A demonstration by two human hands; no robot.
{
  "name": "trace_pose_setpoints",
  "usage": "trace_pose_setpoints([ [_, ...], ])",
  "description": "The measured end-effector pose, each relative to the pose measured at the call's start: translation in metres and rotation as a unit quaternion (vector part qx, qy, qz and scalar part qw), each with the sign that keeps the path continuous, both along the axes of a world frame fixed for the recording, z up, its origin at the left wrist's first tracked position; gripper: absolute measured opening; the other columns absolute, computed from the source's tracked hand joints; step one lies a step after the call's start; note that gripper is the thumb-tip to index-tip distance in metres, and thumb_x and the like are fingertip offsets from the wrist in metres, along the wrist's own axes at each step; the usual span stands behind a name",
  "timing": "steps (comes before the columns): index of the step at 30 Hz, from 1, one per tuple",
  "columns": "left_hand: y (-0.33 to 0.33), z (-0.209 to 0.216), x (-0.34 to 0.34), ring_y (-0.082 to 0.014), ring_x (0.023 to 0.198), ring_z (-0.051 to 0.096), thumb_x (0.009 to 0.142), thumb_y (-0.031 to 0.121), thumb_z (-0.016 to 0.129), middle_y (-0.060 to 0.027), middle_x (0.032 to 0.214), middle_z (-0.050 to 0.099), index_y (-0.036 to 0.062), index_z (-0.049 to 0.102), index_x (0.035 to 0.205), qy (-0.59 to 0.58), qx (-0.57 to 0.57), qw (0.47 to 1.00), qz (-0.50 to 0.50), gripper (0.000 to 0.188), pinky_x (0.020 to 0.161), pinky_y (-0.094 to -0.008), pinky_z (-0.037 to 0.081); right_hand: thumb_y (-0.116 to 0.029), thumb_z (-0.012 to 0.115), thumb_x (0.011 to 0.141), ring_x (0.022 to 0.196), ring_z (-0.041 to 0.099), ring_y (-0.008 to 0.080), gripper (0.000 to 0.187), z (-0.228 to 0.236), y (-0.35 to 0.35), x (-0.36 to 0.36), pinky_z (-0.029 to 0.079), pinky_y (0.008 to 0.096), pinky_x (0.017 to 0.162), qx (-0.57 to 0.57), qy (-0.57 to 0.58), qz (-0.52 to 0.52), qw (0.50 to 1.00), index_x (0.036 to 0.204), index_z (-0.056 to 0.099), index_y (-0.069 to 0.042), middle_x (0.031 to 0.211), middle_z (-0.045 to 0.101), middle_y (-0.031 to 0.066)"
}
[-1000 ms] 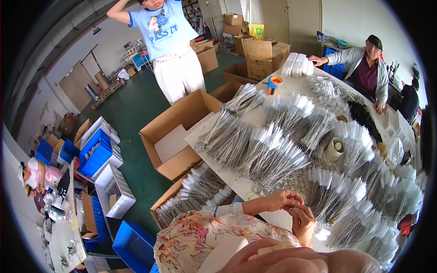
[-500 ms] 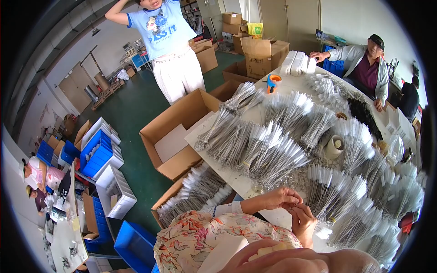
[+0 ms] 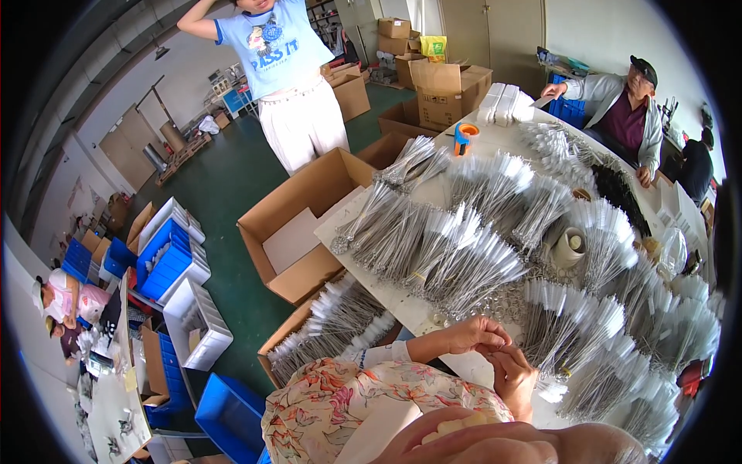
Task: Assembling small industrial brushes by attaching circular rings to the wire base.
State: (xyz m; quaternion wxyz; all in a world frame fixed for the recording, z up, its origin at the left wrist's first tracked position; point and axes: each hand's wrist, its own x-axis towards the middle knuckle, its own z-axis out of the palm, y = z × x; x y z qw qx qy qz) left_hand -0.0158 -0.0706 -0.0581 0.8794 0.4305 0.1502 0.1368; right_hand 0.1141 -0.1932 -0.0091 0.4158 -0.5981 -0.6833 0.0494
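Observation:
My left hand (image 3: 473, 336) and my right hand (image 3: 512, 377) meet fingertip to fingertip at the near edge of the table (image 3: 345, 224). Both are closed in a pinch. Whatever lies between their fingers is too small to make out. Just right of them fans a bundle of thin wire brushes (image 3: 568, 329) with white bristle heads. Beyond my hands, more such brushes (image 3: 468, 259) lie in piles with their wire ends toward me. Small wire rings (image 3: 495, 303) are scattered between the piles and my left hand.
An orange and blue tape dispenser (image 3: 465, 139) and white boxes (image 3: 506, 104) stand far back. A cardboard box of brushes (image 3: 267, 359) and an open carton (image 3: 255, 220) flank the table's left edge. One person (image 3: 297, 85) stands beyond; another (image 3: 626, 116) sits far right.
The seated person's hand has lifted away from the white boxes and drawn back to the right, with something flat and pale in it. My hands have barely moved.

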Motion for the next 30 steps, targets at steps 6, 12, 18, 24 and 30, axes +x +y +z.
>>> trace_pose_setpoints([
  [6, -0.007, -0.001, -0.003, -0.0123, 0.079, 0.061, 0.083, 0.014, 0.061, -0.0059, 0.091, 0.062, 0.0008, 0.059, 0.101, 0.023, 0.059, 0.998, 0.001, 0.022, 0.07, -0.0256, 0.053, -0.001, 0.066, 0.067, 0.06, 0.062, 0.0213, 0.009, 0.0, -0.008, -0.002, 0.05, 0.031, 0.053, -0.009, 0.005, 0.014, 1.0, 0.073, 0.065, -0.008, 0.077, 0.063, 0.002],
  [12, -0.011, 0.005, -0.005, -0.0101, 0.078, 0.059, 0.082, 0.017, 0.063, -0.0035, 0.091, 0.063, 0.0012, 0.061, 0.1, 0.052, 0.213, 0.976, -0.011, 0.024, 0.069, -0.025, 0.051, 0.0, 0.064, 0.07, 0.06, 0.062, 0.0209, 0.01, 0.011, -0.018, -0.005, 0.049, 0.03, 0.052, -0.052, -0.042, 0.027, 0.997, 0.075, 0.066, -0.009, 0.078, 0.062, 0.0022],
  [18, 0.002, 0.052, -0.011, -0.0109, 0.083, 0.06, 0.084, 0.008, 0.059, -0.0082, 0.102, 0.061, -0.0006, 0.055, 0.11, -0.041, 0.245, 0.957, 0.147, 0.027, 0.066, -0.0205, 0.049, 0.0, 0.061, 0.078, 0.054, 0.051, 0.0142, 0.004, 0.023, 0.016, 0.013, 0.041, 0.0254, 0.049, -0.061, 0.286, 0.032, 0.956, 0.074, 0.06, 0.001, 0.065, 0.052, 0.0056],
  [24, -0.003, 0.101, -0.007, -0.0171, 0.088, 0.062, 0.075, -0.013, 0.058, -0.0152, 0.105, 0.059, -0.0079, 0.054, 0.107, -0.084, 0.447, 0.851, 0.265, 0.033, 0.076, -0.0257, 0.053, -0.015, 0.059, 0.086, 0.055, 0.046, 0.0027, 0.014, 0.051, 0.041, 0.013, 0.035, 0.0169, 0.047, -0.11, 0.582, 0.118, 0.797, 0.092, 0.059, -0.002, 0.072, 0.057, -0.0011],
  [30, -0.014, 0.102, -0.01, -0.0172, 0.084, 0.063, 0.073, -0.013, 0.06, -0.0165, 0.105, 0.058, -0.0093, 0.057, 0.103, -0.045, 0.495, 0.817, 0.293, 0.031, 0.071, -0.0232, 0.054, -0.017, 0.06, 0.086, 0.056, 0.047, 0.0036, 0.016, 0.054, 0.036, 0.01, 0.038, 0.0175, 0.048, -0.109, 0.594, 0.154, 0.783, 0.088, 0.059, -0.002, 0.076, 0.062, 0.0023],
])
